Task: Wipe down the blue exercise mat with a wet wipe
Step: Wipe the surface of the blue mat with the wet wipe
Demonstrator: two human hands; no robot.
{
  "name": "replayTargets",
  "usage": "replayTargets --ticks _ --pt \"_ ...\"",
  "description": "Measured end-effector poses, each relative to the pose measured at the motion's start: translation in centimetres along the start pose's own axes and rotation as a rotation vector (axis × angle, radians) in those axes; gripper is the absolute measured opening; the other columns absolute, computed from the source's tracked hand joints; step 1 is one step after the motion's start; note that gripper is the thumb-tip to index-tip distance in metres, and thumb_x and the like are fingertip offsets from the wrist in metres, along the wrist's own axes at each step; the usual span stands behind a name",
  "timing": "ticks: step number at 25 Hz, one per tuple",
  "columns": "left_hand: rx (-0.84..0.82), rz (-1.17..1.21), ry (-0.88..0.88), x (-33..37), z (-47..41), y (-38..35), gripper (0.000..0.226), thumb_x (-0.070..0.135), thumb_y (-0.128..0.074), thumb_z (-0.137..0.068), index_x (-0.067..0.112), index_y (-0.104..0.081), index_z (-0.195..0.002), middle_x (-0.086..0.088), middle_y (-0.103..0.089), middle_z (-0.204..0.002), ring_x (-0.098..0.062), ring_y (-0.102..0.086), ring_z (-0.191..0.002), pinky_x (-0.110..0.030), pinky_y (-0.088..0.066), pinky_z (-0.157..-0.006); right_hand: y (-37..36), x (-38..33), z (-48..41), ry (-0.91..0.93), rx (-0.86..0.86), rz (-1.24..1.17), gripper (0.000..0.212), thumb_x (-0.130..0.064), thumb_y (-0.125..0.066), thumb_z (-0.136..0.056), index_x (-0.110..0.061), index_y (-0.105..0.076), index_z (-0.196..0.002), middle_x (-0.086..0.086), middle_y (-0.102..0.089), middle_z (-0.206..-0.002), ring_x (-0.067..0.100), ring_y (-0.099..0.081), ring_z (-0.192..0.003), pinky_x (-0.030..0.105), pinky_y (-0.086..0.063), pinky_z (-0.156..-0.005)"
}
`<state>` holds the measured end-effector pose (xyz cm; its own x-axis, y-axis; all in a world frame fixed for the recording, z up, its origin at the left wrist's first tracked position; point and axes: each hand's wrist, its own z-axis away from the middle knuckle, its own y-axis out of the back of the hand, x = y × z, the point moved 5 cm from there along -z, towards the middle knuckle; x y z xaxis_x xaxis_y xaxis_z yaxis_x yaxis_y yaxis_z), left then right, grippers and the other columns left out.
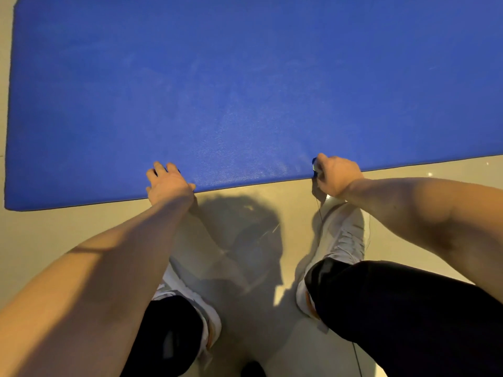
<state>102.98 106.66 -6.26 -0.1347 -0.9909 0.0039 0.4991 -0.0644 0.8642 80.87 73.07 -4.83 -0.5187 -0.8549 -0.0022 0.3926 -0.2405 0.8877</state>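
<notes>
A: On the floor (54,240), what occupies the most area?

B: The blue mat (245,77). It lies flat on the pale, glossy floor and fills the upper half of the view. Its left end is visible with a rounded corner; its right end runs out of frame. The near long edge slants across the middle of the view.

A: Surface condition of the mat?

B: Fine pebbled texture, uniform blue. Faint lighter streaks and smudges show across the centre. A slight sheen sits near the front edge between the two hands.

A: What surrounds it?

B: Bare floor on the left and in front. The person's dark trouser legs (408,308) and two white shoes (343,238) stand just short of the near edge. The shoes do not touch the mat. A dark shadow (239,227) of the person falls on the floor between the shoes.

A: Anything covering the mat?

B: Only the hands, at the near edge. Both bare forearms reach down across the floor area.

A: Left hand (167,183)?

B: Palm down at the edge, fingers curled over onto the top surface, gripping the border.

A: Right hand (336,174)?

B: Closed in a fist on the same edge, further right, pinching the border, which bends up slightly there. A small pale item shows in the fist; I cannot tell what it is.
</notes>
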Motion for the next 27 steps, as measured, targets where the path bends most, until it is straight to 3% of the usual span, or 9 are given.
replayTargets --ticks 3,7,13,18,23,27 --pt "0.003 0.005 -0.010 -0.2 0.3 0.4 0.060 0.043 -0.066 -0.093 0.012 -0.040 -0.138 -0.009 -0.028 -0.150 -0.031 -0.025 -0.138 -0.047 -0.048 -0.094 -0.1 -1.3 -0.2 0.088 0.030 -0.180 0.016 -0.019 -0.055 -0.090 -0.017 -0.052 -0.105 0.007 -0.064 -0.097 0.031 -0.057 -0.081 0.032 -0.041 -0.066" --pt "0.013 -0.018 -0.044 -0.5 0.7 1.2 0.059 0.048 -0.066 -0.092 0.014 -0.043 -0.134 -0.008 -0.033 -0.143 -0.030 -0.030 -0.133 -0.042 -0.043 -0.079 -0.4 -5.3 -0.7 0.169 0.025 -0.250 0.008 -0.018 -0.055 -0.089 -0.015 -0.050 -0.094 0.004 -0.060 -0.088 0.032 -0.056 -0.078 0.034 -0.043 -0.065" --pt "0.014 -0.053 -0.119 -1.5 0.4 1.7 0.049 0.048 -0.063 -0.094 0.017 -0.046 -0.128 -0.006 -0.035 -0.143 -0.029 -0.032 -0.130 -0.043 -0.044 -0.091 -0.5 -13.9 -2.6 0.347 0.021 -0.274 0.005 -0.015 -0.048 -0.090 -0.017 -0.053 -0.093 0.004 -0.061 -0.093 0.031 -0.056 -0.080 0.037 -0.048 -0.070" --pt "0.066 0.000 -0.213 -3.1 0.0 2.1 0.044 0.037 -0.064 -0.096 0.016 -0.048 -0.132 -0.004 -0.036 -0.145 -0.027 -0.033 -0.129 -0.039 -0.043 -0.091 0.3 -20.1 -3.1 0.409 -0.047 -0.266 0.009 -0.008 -0.045 -0.080 -0.017 -0.043 -0.079 0.003 -0.054 -0.079 0.033 -0.050 -0.073 0.035 -0.039 -0.058" --pt "0.082 0.075 -0.169 -4.9 -0.9 2.6 0.041 0.031 -0.067 -0.095 0.013 -0.052 -0.128 -0.004 -0.039 -0.143 -0.026 -0.034 -0.128 -0.040 -0.044 -0.091 -0.2 -29.5 -2.3 0.515 -0.076 -0.273 0.023 -0.003 -0.049 -0.078 -0.025 -0.044 -0.081 0.004 -0.051 -0.087 0.030 -0.050 -0.077 0.029 -0.031 -0.063" --pt "0.090 0.084 -0.075 -7.6 -2.1 3.4 0.037 0.034 -0.068 -0.094 0.011 -0.053 -0.118 -0.007 -0.041 -0.140 -0.029 -0.034 -0.127 -0.042 -0.044 -0.092 0.5 -32.6 -2.5 0.585 -0.105 -0.281 0.017 -0.008 -0.049 -0.079 -0.023 -0.042 -0.079 -0.003 -0.044 -0.082 0.028 -0.049 -0.074 0.030 -0.029 -0.059"
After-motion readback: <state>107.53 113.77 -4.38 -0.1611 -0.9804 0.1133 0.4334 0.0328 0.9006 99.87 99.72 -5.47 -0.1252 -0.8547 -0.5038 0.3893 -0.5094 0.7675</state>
